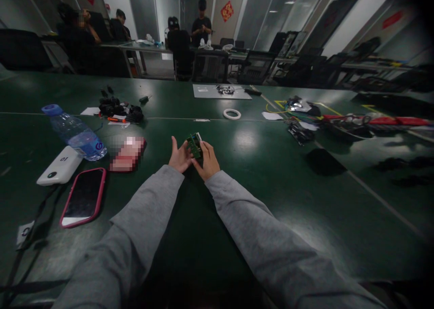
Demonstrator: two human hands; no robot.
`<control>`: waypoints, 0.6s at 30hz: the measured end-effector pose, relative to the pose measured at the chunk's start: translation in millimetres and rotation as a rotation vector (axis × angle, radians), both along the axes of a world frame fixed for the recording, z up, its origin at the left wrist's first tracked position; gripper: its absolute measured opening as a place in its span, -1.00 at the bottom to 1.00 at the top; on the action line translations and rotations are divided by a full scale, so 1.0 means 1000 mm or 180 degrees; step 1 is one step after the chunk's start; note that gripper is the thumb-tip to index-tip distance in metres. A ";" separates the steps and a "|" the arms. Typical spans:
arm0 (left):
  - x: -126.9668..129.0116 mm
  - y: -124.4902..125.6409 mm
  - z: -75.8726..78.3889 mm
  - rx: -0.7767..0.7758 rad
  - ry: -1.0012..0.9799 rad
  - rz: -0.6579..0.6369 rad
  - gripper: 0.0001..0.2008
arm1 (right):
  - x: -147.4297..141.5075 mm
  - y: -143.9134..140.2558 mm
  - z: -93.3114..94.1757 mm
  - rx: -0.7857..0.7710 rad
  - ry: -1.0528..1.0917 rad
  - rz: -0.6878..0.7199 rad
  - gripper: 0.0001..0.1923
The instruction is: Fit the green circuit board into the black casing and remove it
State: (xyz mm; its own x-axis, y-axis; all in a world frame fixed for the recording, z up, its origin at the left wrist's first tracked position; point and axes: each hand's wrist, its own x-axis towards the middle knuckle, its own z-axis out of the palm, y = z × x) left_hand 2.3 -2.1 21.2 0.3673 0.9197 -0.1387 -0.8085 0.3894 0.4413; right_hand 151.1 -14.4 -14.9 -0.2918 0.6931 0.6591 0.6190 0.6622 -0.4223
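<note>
A small green circuit board (194, 147) with a pale part along its upper right edge is held tilted above the green table. My right hand (208, 161) grips it from the right, thumb below and fingers along the side. On the other side, my left hand (180, 157) has its fingers curled against the board's left and lower edge, while its thumb points up, away from the board. The fingers partly cover the board, and its underside is hidden.
At left are a water bottle (79, 135), a white power bank (61, 166), a pink-cased phone (84, 196) and a red blurred item (129, 154). Beyond lie black parts (117, 109), a tape roll (232, 114) and a grey board (203, 92). Wires (305, 110) spread at right. People sit and stand behind.
</note>
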 end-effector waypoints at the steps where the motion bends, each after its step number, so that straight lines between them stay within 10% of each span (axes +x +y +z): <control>1: 0.001 -0.001 0.001 0.0080 -0.0014 -0.0066 -0.25 | 0.001 0.001 -0.001 -0.0010 0.0085 -0.0063 -0.25; 12: 0.018 -0.006 0.014 0.0352 0.1146 -0.0474 -0.47 | 0.020 0.025 -0.025 -0.0846 0.1854 -0.0843 -0.29; 18: -0.055 0.016 0.043 0.0722 0.3653 0.0967 -0.52 | 0.035 0.034 -0.026 -0.1594 0.2716 -0.1050 -0.24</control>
